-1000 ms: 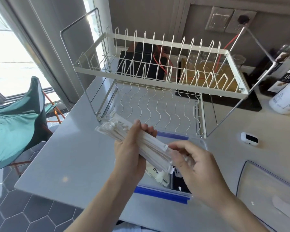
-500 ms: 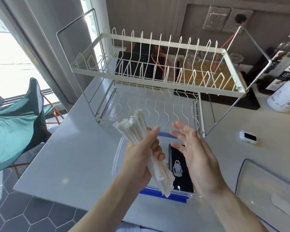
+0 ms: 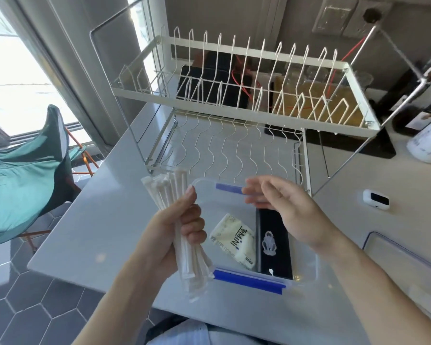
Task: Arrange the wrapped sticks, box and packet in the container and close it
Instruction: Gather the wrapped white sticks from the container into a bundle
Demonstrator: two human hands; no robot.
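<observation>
My left hand [image 3: 177,235] grips a bundle of white wrapped sticks [image 3: 169,195] almost upright, just left of the clear container [image 3: 306,272] with blue clips. Inside the container lie a pale yellow packet [image 3: 234,239] marked MINI and a black box [image 3: 271,245] with a white figure on it, side by side. My right hand [image 3: 284,207] hovers open above the container's far side, fingers spread, holding nothing. The lower ends of the sticks hang over the container's near left corner.
A white wire dish rack [image 3: 234,100] stands right behind the container. The clear lid [image 3: 408,277] lies at the right on the grey counter [image 3: 105,220]. A small white device [image 3: 375,199] and a white bottle [image 3: 428,143] sit at the right. A green chair [image 3: 25,175] stands left, off the counter.
My right hand let go of the sticks and opened. My left hand turned the bundle from flat to nearly upright and shifted it left, uncovering the packet and box.
</observation>
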